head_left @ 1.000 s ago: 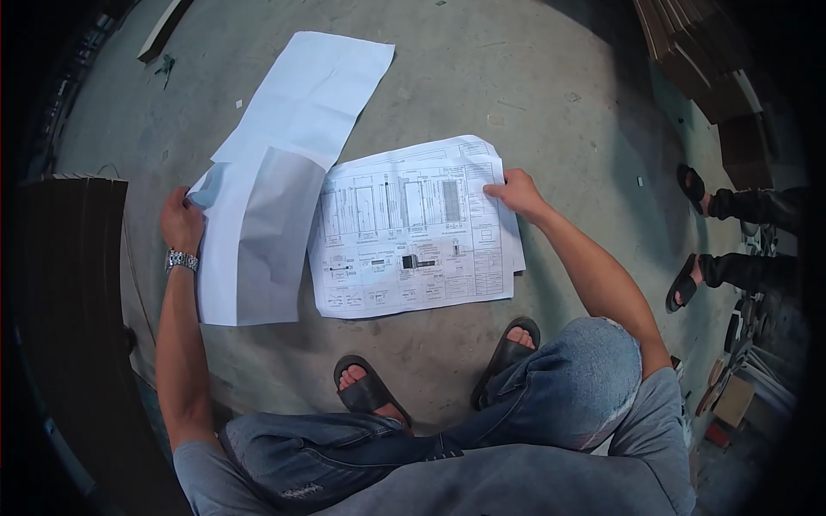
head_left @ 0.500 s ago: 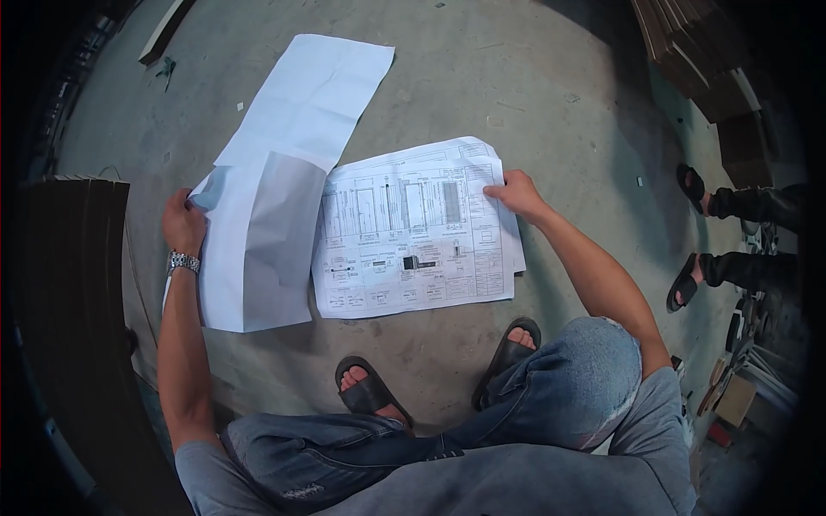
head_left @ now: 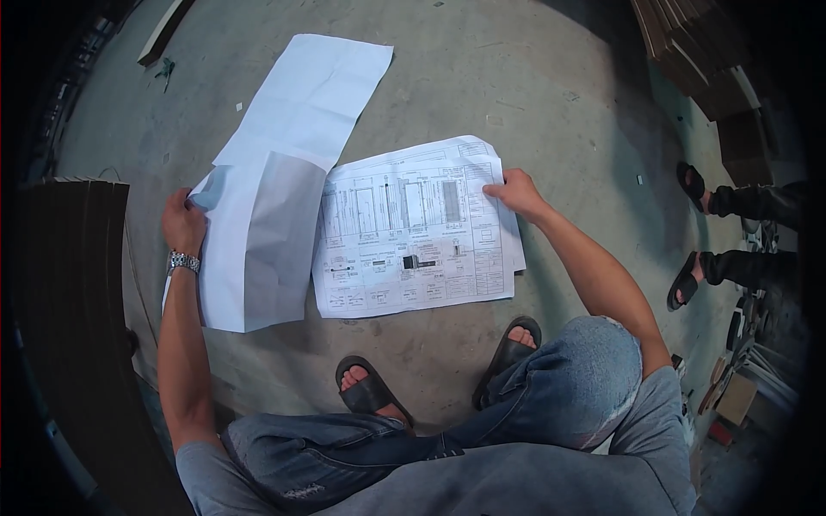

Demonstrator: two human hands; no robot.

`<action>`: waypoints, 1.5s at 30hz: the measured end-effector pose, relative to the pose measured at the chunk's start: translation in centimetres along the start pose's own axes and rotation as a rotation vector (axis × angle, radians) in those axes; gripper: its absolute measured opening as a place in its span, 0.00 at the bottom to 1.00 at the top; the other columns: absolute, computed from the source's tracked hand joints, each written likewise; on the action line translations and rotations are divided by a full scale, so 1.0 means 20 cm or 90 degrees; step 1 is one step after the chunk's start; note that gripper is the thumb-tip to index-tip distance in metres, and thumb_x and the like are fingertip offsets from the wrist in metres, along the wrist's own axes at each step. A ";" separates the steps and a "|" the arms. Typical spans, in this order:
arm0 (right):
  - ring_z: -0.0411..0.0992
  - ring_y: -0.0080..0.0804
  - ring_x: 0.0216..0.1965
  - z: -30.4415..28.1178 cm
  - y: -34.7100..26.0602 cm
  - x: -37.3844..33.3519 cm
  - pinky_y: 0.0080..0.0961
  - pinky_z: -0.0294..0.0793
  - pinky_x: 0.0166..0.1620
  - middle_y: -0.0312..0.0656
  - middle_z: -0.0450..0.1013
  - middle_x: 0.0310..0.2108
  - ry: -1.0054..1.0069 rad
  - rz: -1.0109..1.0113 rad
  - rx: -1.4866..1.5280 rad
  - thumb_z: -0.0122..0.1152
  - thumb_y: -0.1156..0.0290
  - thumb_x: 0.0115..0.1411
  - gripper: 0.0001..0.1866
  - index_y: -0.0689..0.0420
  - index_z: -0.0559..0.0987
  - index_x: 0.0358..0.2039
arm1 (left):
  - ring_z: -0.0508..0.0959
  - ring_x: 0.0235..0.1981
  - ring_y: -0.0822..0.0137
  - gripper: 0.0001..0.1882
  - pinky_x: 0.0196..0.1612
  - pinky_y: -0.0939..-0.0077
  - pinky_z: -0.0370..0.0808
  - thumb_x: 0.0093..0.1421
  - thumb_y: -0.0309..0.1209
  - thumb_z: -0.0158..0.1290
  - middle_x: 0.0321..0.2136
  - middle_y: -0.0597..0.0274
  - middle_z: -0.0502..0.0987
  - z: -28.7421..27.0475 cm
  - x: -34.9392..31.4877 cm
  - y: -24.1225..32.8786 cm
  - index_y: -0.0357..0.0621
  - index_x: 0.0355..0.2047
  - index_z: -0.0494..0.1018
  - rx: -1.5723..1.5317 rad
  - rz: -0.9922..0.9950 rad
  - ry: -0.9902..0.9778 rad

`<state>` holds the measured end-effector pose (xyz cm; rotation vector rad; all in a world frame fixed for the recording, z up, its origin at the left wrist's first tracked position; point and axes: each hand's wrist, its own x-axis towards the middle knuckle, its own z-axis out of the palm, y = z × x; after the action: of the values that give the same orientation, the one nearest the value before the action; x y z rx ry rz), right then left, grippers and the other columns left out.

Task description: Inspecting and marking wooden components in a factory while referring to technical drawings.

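Before me is a stack of large paper sheets. A technical drawing (head_left: pixel 396 232), printed with elevations, small details and a table along its right side, faces up on the right. My right hand (head_left: pixel 516 195) pinches its right edge, thumb on top, fingers hidden underneath. On the left, blank white folded sheets (head_left: pixel 219 267) are turned back, and my left hand (head_left: pixel 184 224) grips their left edge; part of that hand is behind the paper. A long blank sheet (head_left: pixel 314 95) extends beyond them toward the far left. Further sheet edges show under the drawing.
A concrete floor (head_left: pixel 508 103) lies beneath. Brown stacked boards (head_left: pixel 77 335) stand close on my left. At right are another person's sandalled feet (head_left: pixel 688 279), with stacked panels (head_left: pixel 705 73) behind and assorted scraps (head_left: pixel 736 400) nearer. A long board (head_left: pixel 165 33) lies far left.
The free right edge of the turned-back blank sheets has shifted slightly left. Both hands and the drawing stay almost where they were.
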<state>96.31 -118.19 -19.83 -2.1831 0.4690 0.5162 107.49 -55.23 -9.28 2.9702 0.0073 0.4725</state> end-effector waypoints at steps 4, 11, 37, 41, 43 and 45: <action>0.80 0.34 0.40 0.00 -0.01 -0.01 0.30 0.77 0.48 0.49 0.82 0.40 -0.001 0.001 0.002 0.66 0.70 0.57 0.18 0.68 0.83 0.44 | 0.79 0.42 0.44 0.14 0.46 0.56 0.76 0.58 0.26 0.47 0.40 0.46 0.80 -0.01 0.00 -0.01 0.43 0.42 0.79 0.006 0.004 -0.009; 0.81 0.42 0.41 -0.01 0.00 -0.01 0.34 0.78 0.47 0.52 0.82 0.39 0.009 -0.006 0.026 0.70 0.63 0.52 0.21 0.67 0.83 0.41 | 0.79 0.42 0.44 0.14 0.45 0.55 0.76 0.58 0.26 0.48 0.40 0.45 0.80 -0.01 0.00 0.01 0.43 0.42 0.79 -0.009 0.001 0.000; 0.79 0.31 0.36 -0.03 -0.07 -0.07 0.28 0.76 0.41 0.47 0.81 0.39 -0.043 -0.012 0.108 0.63 0.70 0.60 0.19 0.71 0.80 0.47 | 0.80 0.41 0.45 0.14 0.44 0.55 0.77 0.57 0.28 0.49 0.39 0.47 0.81 -0.08 0.00 0.09 0.48 0.41 0.81 0.041 -0.036 -0.007; 0.79 0.31 0.35 -0.05 -0.08 -0.08 0.27 0.76 0.40 0.46 0.81 0.37 -0.036 0.000 0.078 0.64 0.69 0.59 0.19 0.70 0.80 0.46 | 0.80 0.41 0.45 0.15 0.45 0.55 0.76 0.56 0.28 0.49 0.39 0.47 0.81 -0.06 0.00 0.08 0.48 0.41 0.81 0.034 -0.031 0.001; 0.79 0.30 0.35 -0.06 -0.09 -0.08 0.27 0.76 0.39 0.46 0.81 0.37 -0.024 -0.001 0.078 0.64 0.68 0.59 0.19 0.70 0.81 0.46 | 0.80 0.41 0.45 0.15 0.45 0.55 0.76 0.56 0.28 0.49 0.38 0.47 0.81 -0.06 0.01 0.07 0.49 0.41 0.81 0.019 -0.025 0.001; 0.80 0.33 0.37 -0.03 -0.09 -0.09 0.30 0.78 0.44 0.48 0.82 0.37 -0.024 0.007 0.094 0.66 0.70 0.57 0.18 0.69 0.82 0.45 | 0.80 0.41 0.45 0.15 0.45 0.55 0.76 0.56 0.28 0.49 0.38 0.46 0.81 -0.06 0.00 0.08 0.48 0.42 0.81 0.030 -0.021 -0.031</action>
<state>95.84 -117.34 -17.29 -2.0272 0.4836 0.5104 107.01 -56.72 -7.89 3.0215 0.0639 0.4003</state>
